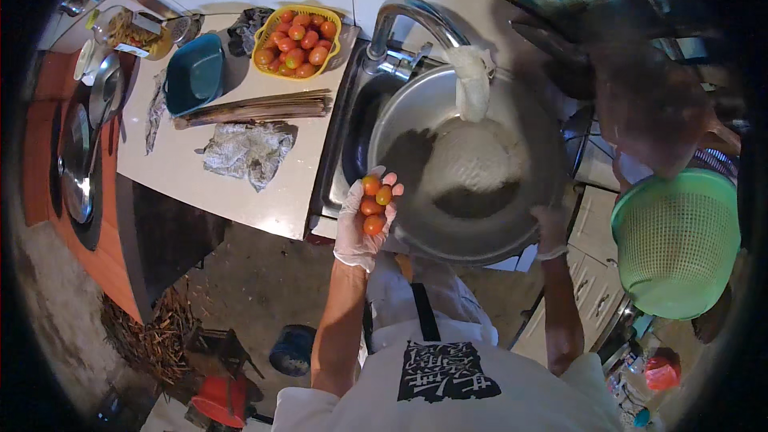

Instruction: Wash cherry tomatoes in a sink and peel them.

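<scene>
Several small orange-red tomatoes (pixel 373 207) rest in the upturned palm of my left hand (pixel 354 225), which wears a thin clear glove. It is beside the left rim of a large round metal basin (pixel 480 246) set over the sink. My right hand (pixel 550 231), gloved too and in shadow, grips the basin's right rim; its fingertips are hard to make out. Above the basin curves a chrome faucet (pixel 414 9) with a white cloth (pixel 473 81) wrapped around its spout. Water seems to stand in the basin, with shadows across it. A yellow plastic basket (pixel 259 42) full of tomatoes stands on the counter.
On the tiled counter (pixel 264 216) lie a teal plastic basin (pixel 198 72), a bundle of thin sticks (pixel 258 109) and a crumpled plastic bag (pixel 249 153). Pot lids (pixel 78 162) lie at far left. A green mesh basket (pixel 678 246) is at right. Below stands a dark bucket (pixel 292 348).
</scene>
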Available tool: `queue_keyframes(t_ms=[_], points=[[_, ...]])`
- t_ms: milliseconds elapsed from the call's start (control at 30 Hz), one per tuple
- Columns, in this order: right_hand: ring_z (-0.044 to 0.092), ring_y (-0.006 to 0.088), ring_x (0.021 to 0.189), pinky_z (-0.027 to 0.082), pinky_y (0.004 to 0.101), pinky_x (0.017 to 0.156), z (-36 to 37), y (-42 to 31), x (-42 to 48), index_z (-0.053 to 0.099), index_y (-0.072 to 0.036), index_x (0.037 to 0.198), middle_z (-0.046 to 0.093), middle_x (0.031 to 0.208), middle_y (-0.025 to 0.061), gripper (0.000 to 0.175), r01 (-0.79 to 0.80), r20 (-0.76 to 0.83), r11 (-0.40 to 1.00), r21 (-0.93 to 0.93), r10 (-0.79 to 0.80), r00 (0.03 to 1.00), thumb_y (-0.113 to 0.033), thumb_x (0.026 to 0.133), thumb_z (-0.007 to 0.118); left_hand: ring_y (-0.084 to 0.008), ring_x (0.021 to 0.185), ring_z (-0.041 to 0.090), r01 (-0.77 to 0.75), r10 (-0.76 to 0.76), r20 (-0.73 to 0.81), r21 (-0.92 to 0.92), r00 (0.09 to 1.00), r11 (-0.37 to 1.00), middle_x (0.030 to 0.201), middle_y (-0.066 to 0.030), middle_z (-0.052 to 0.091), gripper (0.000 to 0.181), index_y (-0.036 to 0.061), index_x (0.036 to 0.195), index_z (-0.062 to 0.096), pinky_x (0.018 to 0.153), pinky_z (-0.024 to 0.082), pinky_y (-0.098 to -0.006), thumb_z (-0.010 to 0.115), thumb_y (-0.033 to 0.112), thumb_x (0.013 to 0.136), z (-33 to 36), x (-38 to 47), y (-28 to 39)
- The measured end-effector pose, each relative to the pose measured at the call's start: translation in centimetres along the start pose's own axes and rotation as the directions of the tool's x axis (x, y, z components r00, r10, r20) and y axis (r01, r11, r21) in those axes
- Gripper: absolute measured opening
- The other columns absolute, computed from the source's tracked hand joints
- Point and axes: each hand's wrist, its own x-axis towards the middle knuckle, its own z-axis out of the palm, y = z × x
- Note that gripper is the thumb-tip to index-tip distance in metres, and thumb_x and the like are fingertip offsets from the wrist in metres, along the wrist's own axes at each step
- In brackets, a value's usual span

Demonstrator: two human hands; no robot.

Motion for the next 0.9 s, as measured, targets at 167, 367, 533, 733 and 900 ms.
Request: queue_keyframes(t_ms=[167,367,533,733,900], points=[[0.063,0.0178,0.080,0.050,0.0302,0.070,3.0,6.1,0.6,0.060,0.003,0.102,0.065,0.091,0.0070,0.032,0.037,0.276,0.999,-0.025,-0.028,0.961,-0.013,0.075,0.062,-0.0296,0.104,0.057,-0.003,0.005,-0.037,0.052,0.999,0.999,0.120,-0.0154,0.054,0.042,0.0025,0.126,0.045,0.074,0.057,-0.0317,0.052,0.028,0.093,0.6,1.5,-0.7],[0.062,0.0209,0.085,0.049,0.0341,0.078,6.4,8.6,1.8,0.061,0.000,0.106,0.066,0.091,0.0072,0.031,-0.308,0.295,0.834,0.457,0.184,0.938,-0.016,0.080,0.062,-0.0245,0.097,0.059,-0.030,0.042,-0.045,0.240,0.998,0.970,0.113,-0.0070,0.058,0.039,0.0130,0.124,0.049,0.066,0.052,-0.0268,0.058,0.028,0.090,1.0,3.4,-0.4],[0.060,0.0290,0.091,0.045,0.0358,0.086,6.4,-1.4,-0.2,0.053,-0.003,0.118,0.062,0.107,0.0132,0.039,0.324,-0.018,0.882,-0.341,-0.351,0.936,-0.012,0.081,0.061,-0.0230,0.096,0.059,-0.070,0.084,-0.037,0.295,0.996,0.953,0.112,-0.0083,0.058,0.037,0.0108,0.124,0.047,0.067,0.051,-0.0265,0.053,0.028,0.092,-1.0,2.5,1.0],[0.056,0.0346,0.104,0.047,0.0430,0.086,15.3,-1.1,-0.3,0.055,-0.016,0.117,0.057,0.111,0.0179,0.038,0.634,0.464,0.538,-0.556,-0.432,0.773,-0.020,0.080,0.060,-0.0235,0.098,0.059,-0.024,0.052,-0.091,0.280,0.995,0.960,0.114,-0.0100,0.058,0.037,0.0108,0.126,0.048,0.069,0.052,-0.0276,0.051,0.027,0.093,-1.7,2.7,-0.4],[0.058,0.0358,0.099,0.049,0.0461,0.080,21.5,0.9,0.7,0.056,-0.008,0.106,0.054,0.108,0.0179,0.028,0.709,0.734,0.326,-0.626,-0.060,0.676,-0.013,0.078,0.056,-0.0246,0.099,0.059,-0.017,0.070,-0.143,0.343,0.987,0.939,0.113,-0.0104,0.059,0.038,0.0112,0.126,0.048,0.069,0.051,-0.0282,0.052,0.029,0.093,-1.4,2.7,-1.2]])
